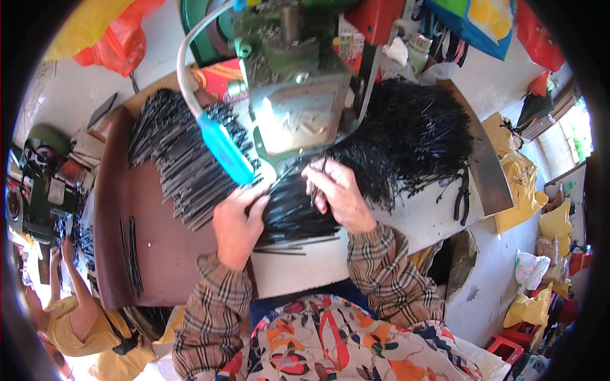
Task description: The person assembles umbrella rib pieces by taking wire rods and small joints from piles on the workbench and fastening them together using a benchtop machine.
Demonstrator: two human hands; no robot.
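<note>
Under the front of a green machine (297, 114) with a metal cover plate, both hands work close together. My left hand (240, 222) is closed, thumb and fingers pinched on a thin strip that reaches toward the machine's base. My right hand (340, 193) is closed around a slim dark piece; whether it is a tool or another strip I cannot tell. Between and below the hands lies a bundle of black strips (295, 219) on the pale work surface (298, 276). A lamp with a blue head (227, 151) hangs just above my left hand.
A large pile of grey-black strips (190, 165) covers the left side, and a tangled black heap (413, 136) the right. Black-handled pliers (462, 200) lie near the right edge. Several strips (132, 254) rest on the brown sheet (175, 260). Another person (79, 311) works at far left.
</note>
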